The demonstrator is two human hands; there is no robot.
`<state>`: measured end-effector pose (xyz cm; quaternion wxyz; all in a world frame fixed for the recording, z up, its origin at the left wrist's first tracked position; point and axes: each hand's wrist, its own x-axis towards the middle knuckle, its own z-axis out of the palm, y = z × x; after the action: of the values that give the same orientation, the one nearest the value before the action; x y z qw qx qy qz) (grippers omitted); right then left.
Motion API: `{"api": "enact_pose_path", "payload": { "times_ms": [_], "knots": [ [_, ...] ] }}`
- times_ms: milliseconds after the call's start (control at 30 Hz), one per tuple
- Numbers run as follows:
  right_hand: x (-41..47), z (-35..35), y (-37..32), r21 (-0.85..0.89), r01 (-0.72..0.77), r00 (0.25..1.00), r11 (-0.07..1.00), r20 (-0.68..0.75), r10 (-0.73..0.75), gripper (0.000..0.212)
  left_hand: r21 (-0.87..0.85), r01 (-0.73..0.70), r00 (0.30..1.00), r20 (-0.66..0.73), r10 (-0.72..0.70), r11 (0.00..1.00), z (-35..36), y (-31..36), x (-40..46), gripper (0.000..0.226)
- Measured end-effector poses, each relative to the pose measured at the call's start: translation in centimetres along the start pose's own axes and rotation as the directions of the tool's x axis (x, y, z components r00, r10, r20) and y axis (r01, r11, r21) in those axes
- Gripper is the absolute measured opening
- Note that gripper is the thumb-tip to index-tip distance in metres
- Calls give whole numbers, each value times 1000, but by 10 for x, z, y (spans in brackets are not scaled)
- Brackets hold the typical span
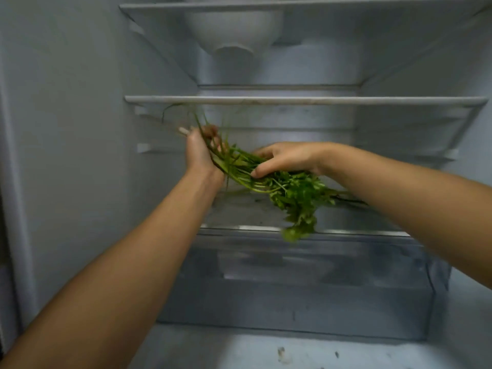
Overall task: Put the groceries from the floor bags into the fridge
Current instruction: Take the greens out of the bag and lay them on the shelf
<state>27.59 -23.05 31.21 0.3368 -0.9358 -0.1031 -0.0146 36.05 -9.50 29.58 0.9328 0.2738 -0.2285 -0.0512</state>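
fridge (pixel 80 129) open, glass shelf (pixel 306 100) across the middle, clear drawer (pixel 292 283) below | herb bunch (pixel 279 187) held inside, under that shelf, above the drawer, leaves right | left hand (pixel 198 153) fingers closed on stem ends | right hand (pixel 286 158) fingers curled over the stems

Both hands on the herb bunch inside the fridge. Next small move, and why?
Probably lower the herb bunch onto the glass shelf just under it and let go. The left hand grips the stem end, the right hand presses mid-bunch, and the leaves already droop over the shelf's front edge.
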Motion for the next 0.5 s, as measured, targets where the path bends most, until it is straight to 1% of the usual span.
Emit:
{"api": "enact_pose_path", "payload": {
  "times_ms": [33, 67, 100, 133, 167, 233, 300, 367, 400, 433, 467, 500],
  "knots": [
    [3, -11, 1, -152, -42, 998, 987, -50, 34, 37, -7, 37, 999, -3, -37, 999, -2, -3, 5, 38],
    [7, -20, 4, -324, -80, 994, 943, -99, 51, 46, 19, 90, 996, -3, -90, 996, -5, -7, 12, 35],
    [13, -27, 9, -476, -106, 990, 873, -134, 48, 49, 64, 154, 988, 3, -154, 986, -9, -10, 21, 30],
    [19, -33, 15, -586, -118, 987, 801, -161, 28, 47, 146, 208, 977, 9, -212, 967, -14, -13, 29, 24],
    [27, -38, 22, -650, -120, 984, 751, -177, 4, 42, 245, 253, 965, 10, -264, 936, -19, -16, 37, 20],
    [46, -42, 40, -698, -130, 979, 704, -202, -19, 33, 425, 326, 935, -14, -354, 844, -32, -17, 53, 18],
    [65, -40, 61, -745, -126, 978, 655, -205, -46, 33, 481, 390, 907, -55, -417, 785, -47, -17, 66, 16],
    [84, -36, 81, -804, -121, 981, 582, -186, -53, 35, 540, 408, 901, -106, -421, 737, -62, -19, 79, 16],
    [92, -32, 89, -827, -120, 984, 549, -171, -43, 35, 618, 384, 910, -126, -396, 686, -68, -22, 84, 18],
    [100, -27, 96, -843, -111, 989, 526, -148, -28, 37, 727, 339, 924, -138, -356, 597, -73, -27, 88, 20],
    [107, -21, 103, -850, -114, 992, 514, -130, 6, 40, 843, 268, 945, -135, -299, 467, -78, -32, 91, 21],
    [114, -14, 110, -854, -125, 992, 505, -116, 50, 43, 937, 174, 967, -106, -230, 302, -82, -38, 92, 18]
  ]
}}
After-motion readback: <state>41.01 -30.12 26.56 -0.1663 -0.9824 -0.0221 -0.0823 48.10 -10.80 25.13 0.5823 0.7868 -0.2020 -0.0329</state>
